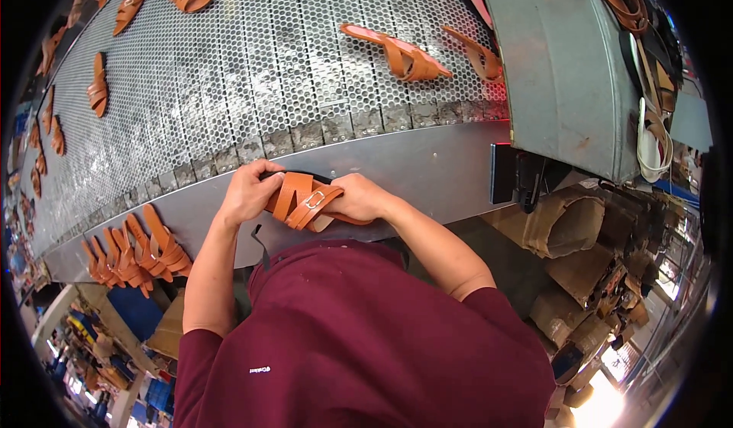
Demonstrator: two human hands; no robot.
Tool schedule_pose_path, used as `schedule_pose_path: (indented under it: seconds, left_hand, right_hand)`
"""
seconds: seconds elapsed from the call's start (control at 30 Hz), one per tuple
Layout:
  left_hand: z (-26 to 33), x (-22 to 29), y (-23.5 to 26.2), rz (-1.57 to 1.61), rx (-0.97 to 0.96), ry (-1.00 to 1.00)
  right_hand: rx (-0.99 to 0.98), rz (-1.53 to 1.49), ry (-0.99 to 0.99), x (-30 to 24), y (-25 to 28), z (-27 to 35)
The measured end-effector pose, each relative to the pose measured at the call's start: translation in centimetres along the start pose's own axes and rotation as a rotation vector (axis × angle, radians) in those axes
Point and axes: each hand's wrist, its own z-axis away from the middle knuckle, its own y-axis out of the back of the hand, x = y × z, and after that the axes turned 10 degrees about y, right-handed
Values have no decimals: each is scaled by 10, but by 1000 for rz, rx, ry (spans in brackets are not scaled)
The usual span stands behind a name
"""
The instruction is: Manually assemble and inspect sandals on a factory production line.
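Between my hands, over the metal ledge of the conveyor, is a tan sandal (304, 199) with crossed straps and a small pale buckle. My left hand (253, 191) is closed on one end of it, thumb on top. Around the other end my right hand (357, 197) is wrapped, its fingers partly hidden behind the straps. A dark sole edge shows along the far side of the sandal. Whether a second sandal lies beneath it I cannot tell.
The perforated metal conveyor (252, 54) carries tan sandals, among them one (401, 52) ahead. Several more sandals (137, 252) lean in a row at the ledge's left. A grey machine housing (561, 61) stands at right, with cardboard boxes (565, 226) below it.
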Motion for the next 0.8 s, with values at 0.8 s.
schedule_pose_path:
  seconds: [0.8]
  left_hand:
    - [-23,51,-135,-1009,-12,-784]
  right_hand:
    - [398,90,-82,44,34,55]
